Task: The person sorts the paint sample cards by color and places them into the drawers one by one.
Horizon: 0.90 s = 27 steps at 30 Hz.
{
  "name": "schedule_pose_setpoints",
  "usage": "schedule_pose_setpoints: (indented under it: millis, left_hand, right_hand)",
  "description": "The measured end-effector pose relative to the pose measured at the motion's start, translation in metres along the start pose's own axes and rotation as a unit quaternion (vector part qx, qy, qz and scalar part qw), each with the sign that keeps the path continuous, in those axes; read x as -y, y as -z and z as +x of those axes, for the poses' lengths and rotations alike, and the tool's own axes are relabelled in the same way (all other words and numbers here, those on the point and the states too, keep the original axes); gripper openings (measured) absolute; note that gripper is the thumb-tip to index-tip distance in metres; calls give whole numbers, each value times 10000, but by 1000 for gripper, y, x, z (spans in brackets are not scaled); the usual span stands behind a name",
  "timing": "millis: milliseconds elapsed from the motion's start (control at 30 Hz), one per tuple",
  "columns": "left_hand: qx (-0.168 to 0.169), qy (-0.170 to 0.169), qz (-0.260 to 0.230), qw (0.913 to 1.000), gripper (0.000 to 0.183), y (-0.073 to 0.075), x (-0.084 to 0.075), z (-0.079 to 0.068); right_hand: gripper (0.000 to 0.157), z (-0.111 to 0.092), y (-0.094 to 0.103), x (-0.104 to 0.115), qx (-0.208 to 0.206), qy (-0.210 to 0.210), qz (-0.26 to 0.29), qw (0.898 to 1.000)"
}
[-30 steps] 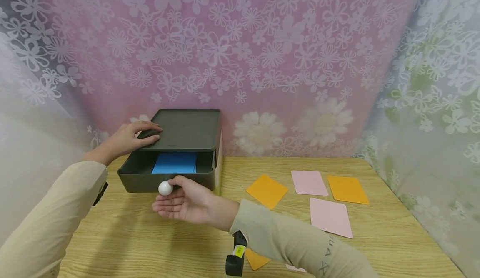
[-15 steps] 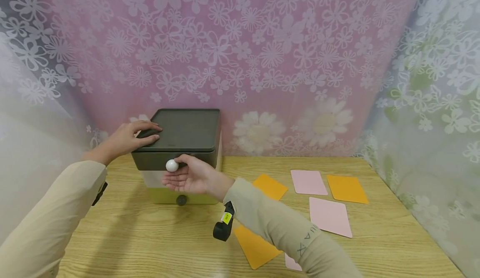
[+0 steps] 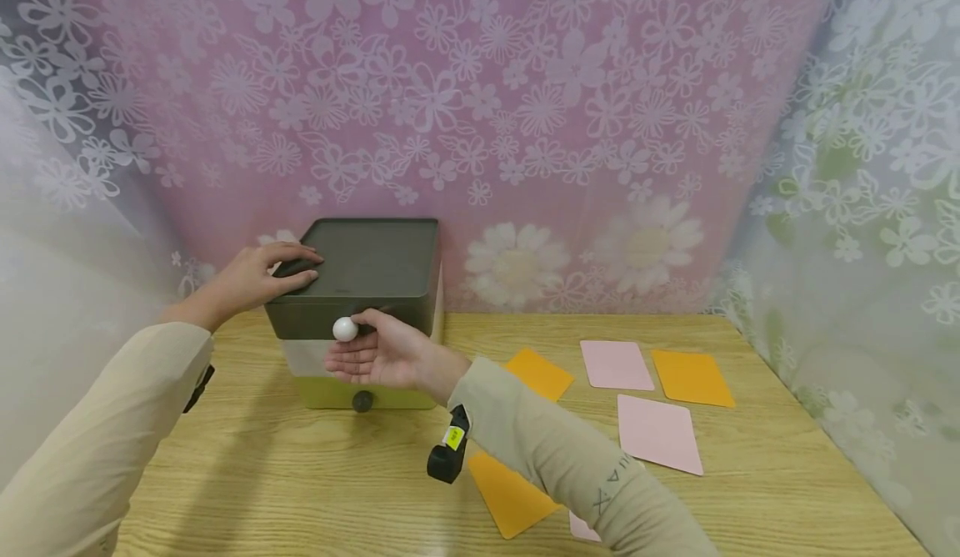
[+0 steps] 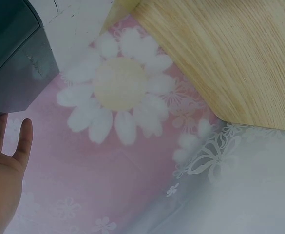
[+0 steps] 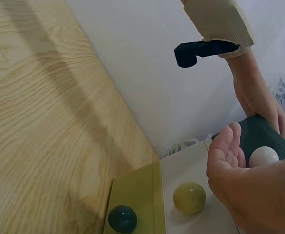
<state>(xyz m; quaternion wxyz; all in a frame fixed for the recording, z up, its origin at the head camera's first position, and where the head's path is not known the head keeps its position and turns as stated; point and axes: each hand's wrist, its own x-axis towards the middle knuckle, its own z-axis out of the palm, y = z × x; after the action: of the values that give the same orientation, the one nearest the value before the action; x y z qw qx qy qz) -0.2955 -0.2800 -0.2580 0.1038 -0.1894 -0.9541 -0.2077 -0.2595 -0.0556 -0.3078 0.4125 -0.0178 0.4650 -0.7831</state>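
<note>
A small drawer cabinet [image 3: 375,261] stands at the back left of the table, its dark top drawer [image 3: 300,322] pushed in. My left hand [image 3: 258,278] rests on the cabinet's top at the left edge, fingers reaching onto the lid. In the left wrist view, that hand [image 4: 3,170] lies against the cabinet's dark side [image 4: 30,73]. My right hand [image 3: 386,353] is palm up at the front, thumb beside the white ball knob [image 3: 345,329] and fingers extended below it. The right wrist view shows the white knob [image 5: 263,156] next to the hand [image 5: 244,180].
Below are a white drawer with a yellow knob [image 5: 189,197] and a yellow-green drawer with a dark knob [image 3: 362,401]. Orange cards [image 3: 693,378] and pink cards [image 3: 660,434] lie on the wooden table [image 3: 315,482] to the right. Flowered curtain [image 3: 510,107] surrounds it.
The dark top drawer, earlier pulled out with blue cards inside, has slid in under the lid. My right hand moved forward with it; my left hand stayed in place.
</note>
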Motion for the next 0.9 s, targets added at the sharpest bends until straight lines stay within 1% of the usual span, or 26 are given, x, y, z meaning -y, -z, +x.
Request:
schedule_pose_setpoints:
  millis: [133,267,433,567,667,800,900]
  left_hand:
    - [12,-10,-11,10000,39,1,0,0]
    - [37,-53,24,10000,40,0,2,1]
    - [95,-6,11,10000,42,1,3,1]
    - [112,62,-3,9999,41,2,2,1]
    - [87,98,0,9999,40,2,1,1]
    - [97,128,-29,9999,39,2,0,0]
    - [98,133,-74,9998,39,2,0,-1]
  right_hand:
    - [53,-2,1,-2,71,28,19,10000]
    - [49,0,1,-2,16,118,154,9998]
    - [46,1,1,0,-58,89,226,9997]
    - [47,1,2,0,-14,156,110,9998]
    - [51,1,4,-4,116,195,-8,9997]
    - [56,0,10,-14,291,84,-174,9994]
    - [58,0,15,-24,335,-40,-326,9989]
